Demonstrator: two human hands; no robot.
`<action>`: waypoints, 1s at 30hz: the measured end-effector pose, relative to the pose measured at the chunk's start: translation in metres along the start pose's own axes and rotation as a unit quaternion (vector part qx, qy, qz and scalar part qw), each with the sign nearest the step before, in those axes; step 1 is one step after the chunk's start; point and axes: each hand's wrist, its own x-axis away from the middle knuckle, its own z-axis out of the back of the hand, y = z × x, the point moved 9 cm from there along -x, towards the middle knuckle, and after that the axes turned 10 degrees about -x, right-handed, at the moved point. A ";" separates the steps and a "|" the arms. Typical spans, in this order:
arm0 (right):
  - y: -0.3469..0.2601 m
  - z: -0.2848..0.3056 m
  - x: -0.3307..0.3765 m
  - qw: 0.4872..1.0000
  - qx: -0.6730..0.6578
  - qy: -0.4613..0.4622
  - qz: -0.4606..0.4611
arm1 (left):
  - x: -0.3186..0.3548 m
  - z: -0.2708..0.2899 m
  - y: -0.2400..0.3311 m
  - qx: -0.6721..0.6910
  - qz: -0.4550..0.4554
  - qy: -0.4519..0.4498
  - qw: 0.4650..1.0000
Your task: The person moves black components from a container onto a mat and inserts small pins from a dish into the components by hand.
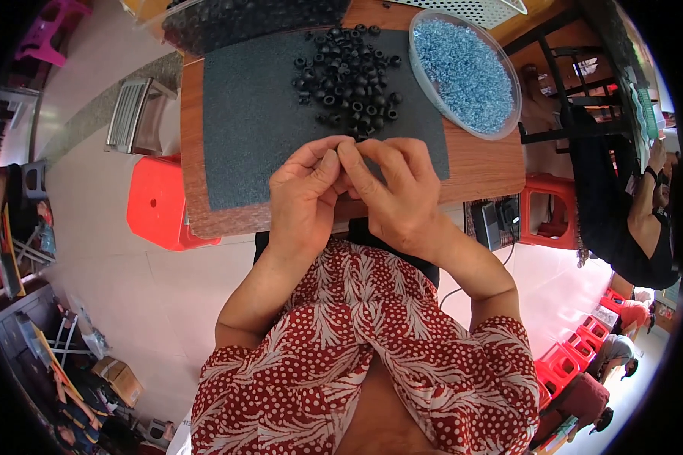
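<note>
Both hands meet at the near edge of the mat (265,129): left hand (303,201) and right hand (398,197) pinch fingertips together on something too small to make out, likely one of the black rings (349,72) heaped just beyond. Such rings look light and rubbery, best pinched by the rim. Blue beads fill a clear dish (512,83) on the wooden table (486,163); red stools (163,205) stand on pale floor.

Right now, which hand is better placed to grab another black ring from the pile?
Probably the right hand: its fingers lie just below the near edge of the black ring pile on the dark mat. The left hand sits farther left, beside it.
</note>
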 end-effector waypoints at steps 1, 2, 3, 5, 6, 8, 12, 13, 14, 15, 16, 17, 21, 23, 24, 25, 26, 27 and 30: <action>-0.002 -0.001 0.001 1.000 -0.008 -0.002 0.004 | 0.001 0.003 -0.003 0.002 0.006 0.003 1.000; -0.003 -0.003 0.003 1.000 -0.016 -0.004 0.008 | 0.001 0.006 -0.004 0.002 0.006 0.003 1.000; -0.002 -0.005 0.005 0.999 -0.019 0.011 0.031 | 0.002 0.009 -0.005 -0.005 0.006 -0.009 1.000; 0.006 -0.002 0.005 0.998 -0.055 -0.005 -0.008 | 0.003 0.018 -0.007 -0.013 0.007 -0.018 1.000; 0.013 -0.002 0.005 0.995 -0.089 -0.021 -0.047 | 0.002 0.021 -0.007 -0.009 0.003 -0.036 0.999; 0.029 -0.001 0.002 0.995 -0.084 0.006 -0.053 | 0.001 0.025 -0.004 -0.004 -0.001 -0.052 0.999; 0.046 -0.015 -0.020 0.998 -0.041 0.012 -0.041 | -0.001 0.039 0.004 -0.013 -0.025 -0.019 0.999; 0.045 -0.023 -0.025 0.999 -0.025 0.009 -0.019 | -0.001 0.040 0.007 -0.014 -0.031 -0.017 0.999; 0.048 -0.028 -0.032 0.999 -0.025 0.010 -0.020 | -0.001 0.040 0.010 -0.016 -0.037 -0.015 0.999; 0.043 -0.041 -0.037 0.999 0.015 -0.029 0.026 | -0.001 0.041 0.010 -0.016 -0.037 -0.014 0.999; 0.038 -0.053 -0.040 0.994 0.054 -0.068 0.071 | -0.001 0.042 0.009 -0.009 -0.038 -0.011 0.999; 0.036 -0.063 -0.040 0.986 0.092 -0.102 0.095 | -0.001 0.043 0.009 -0.001 -0.038 -0.008 0.999; 0.034 -0.086 -0.040 0.967 0.138 -0.176 0.121 | 0.000 0.045 0.011 0.001 -0.043 0.002 0.999; 0.036 -0.094 -0.038 0.959 0.157 -0.203 0.120 | 0.000 0.046 0.011 0.003 -0.044 0.002 0.999; 0.036 -0.094 -0.038 0.959 0.156 -0.204 0.121 | 0.000 0.047 0.011 0.004 -0.045 0.003 0.999; 0.038 -0.091 -0.040 0.968 0.128 -0.188 0.110 | 0.000 0.047 0.011 0.008 -0.044 0.000 0.999; 0.039 -0.087 -0.041 0.975 0.099 -0.173 0.098 | 0.000 0.046 0.011 0.012 -0.042 -0.003 0.999; 0.039 -0.086 -0.041 0.975 0.099 -0.173 0.100 | -0.001 0.046 0.011 0.013 -0.044 -0.002 0.999; 0.044 -0.065 -0.044 0.993 -0.010 -0.109 0.042 | -0.002 0.043 0.009 0.018 -0.036 -0.008 0.999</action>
